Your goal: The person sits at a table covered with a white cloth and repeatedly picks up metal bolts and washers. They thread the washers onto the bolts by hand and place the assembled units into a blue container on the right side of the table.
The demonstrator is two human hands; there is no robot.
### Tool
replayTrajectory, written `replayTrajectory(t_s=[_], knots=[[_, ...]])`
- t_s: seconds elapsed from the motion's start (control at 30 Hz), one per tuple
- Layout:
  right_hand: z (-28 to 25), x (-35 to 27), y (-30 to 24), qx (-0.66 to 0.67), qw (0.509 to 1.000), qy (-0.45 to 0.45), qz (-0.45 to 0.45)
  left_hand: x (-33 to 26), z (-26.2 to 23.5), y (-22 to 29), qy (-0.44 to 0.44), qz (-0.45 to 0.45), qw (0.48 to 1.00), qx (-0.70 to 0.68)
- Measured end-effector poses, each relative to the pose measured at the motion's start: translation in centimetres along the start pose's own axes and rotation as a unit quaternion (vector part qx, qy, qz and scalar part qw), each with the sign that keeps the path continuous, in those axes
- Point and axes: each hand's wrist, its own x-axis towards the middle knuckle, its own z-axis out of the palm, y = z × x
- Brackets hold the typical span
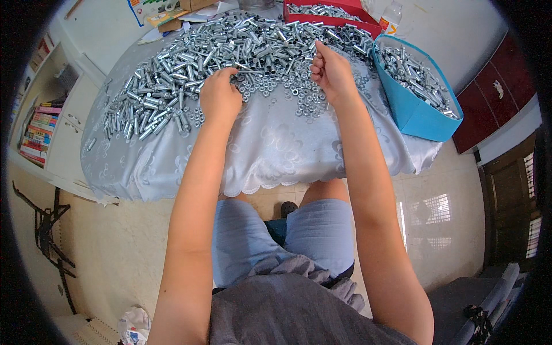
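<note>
A large heap of silvery metal sleeves and bolts [172, 69] spreads over the table, with many loose nuts [299, 92] along its near edge. My left hand [221, 95] is at the heap's near edge, its fingers closed on a slim bolt [249, 72] that points to the right. To the right, my right hand [333, 73] is held over the heap and nuts with its fingers curled in and thumb and forefinger pressed together. Whatever that pinch holds is too small or hidden to make out.
On the right a blue bin [422, 112] full of metal pieces stands at the table edge. Behind it are a red box [362, 22] with more pieces and a clear bottle [391, 17]. A pale patterned cloth [276, 149] covers the table. A bookshelf [43, 129] stands at left.
</note>
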Motion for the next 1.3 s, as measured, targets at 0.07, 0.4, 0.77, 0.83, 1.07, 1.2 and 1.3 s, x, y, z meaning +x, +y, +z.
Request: replayTrajectory(t_s=[0.07,0.4,0.77,0.83,1.07,1.2,1.3], knots=[[0.1,0.0,0.0,-0.008,1.000,0.001,-0.003,0.0,-0.1,-0.1,-0.021,-0.033,0.999,0.000],[0.4,-0.2,0.3,-0.107,0.993,0.028,-0.042,-0.1,0.2,-0.3,-0.017,-0.021,0.998,-0.059],[0.1,0.6,2.9,-0.486,0.820,0.044,-0.298,0.1,-0.6,0.4,0.048,-0.001,0.995,-0.089],[0.2,1.0,3.3,-0.534,0.774,-0.012,-0.340,0.4,-0.7,0.7,0.099,0.013,0.988,-0.120],[-1.0,1.4,6.5,-0.729,0.541,-0.018,-0.418,1.3,0.0,0.7,0.135,-0.032,0.941,-0.307],[-0.9,1.7,6.1,-0.704,0.588,-0.035,-0.397,1.3,0.3,0.7,0.108,-0.072,0.893,-0.431],[0.1,0.6,3.8,-0.637,0.700,-0.051,-0.320,1.1,-0.3,0.9,0.095,-0.146,0.886,-0.431]])
